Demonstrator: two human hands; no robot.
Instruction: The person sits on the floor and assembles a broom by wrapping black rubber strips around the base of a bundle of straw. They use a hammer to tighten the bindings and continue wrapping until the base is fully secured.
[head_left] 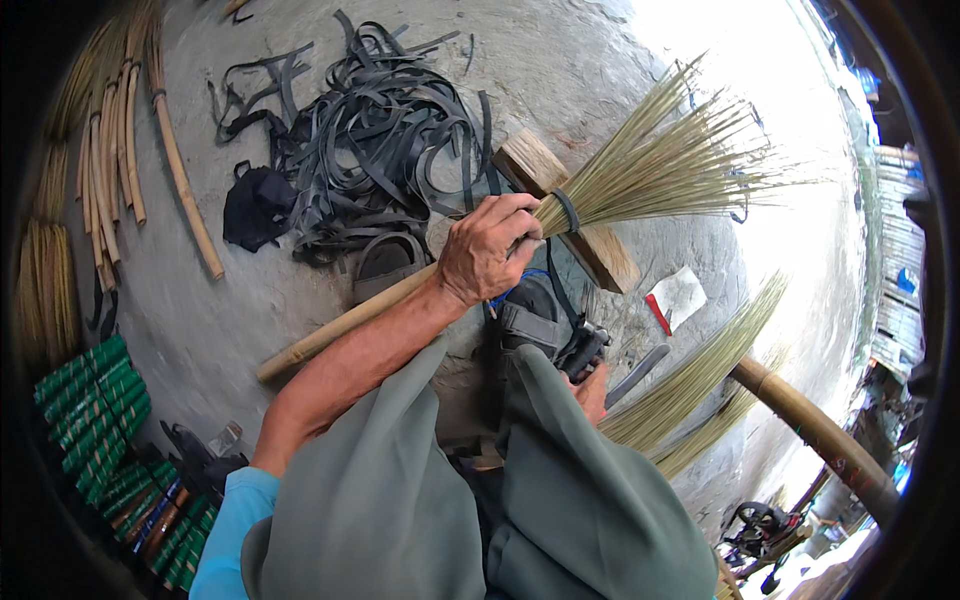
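Observation:
My left hand (490, 248) is closed round a broom where its pale wooden handle (345, 325) meets the bristles. A dark band binds the spread straw bristles (670, 160), which fan out to the upper right across a wooden block (610, 255). Partly hidden by my knee, my right hand (590, 390) is closed on a black tool (583, 348) with metal parts, whose exact kind I cannot make out. Beside that hand lies a curved grey blade (640, 372). My sandaled foot (528, 318) rests between the two hands, with thin blue cord near it.
A tangled heap of black rubber strips (380, 130) covers the floor ahead, next to a black cloth item (260, 205). Several finished-looking brooms (120, 150) lie far left, above green-wrapped bundles (95, 410). Loose straw (700, 370), a bamboo pole (815, 430) and a paper scrap (677, 300) lie right.

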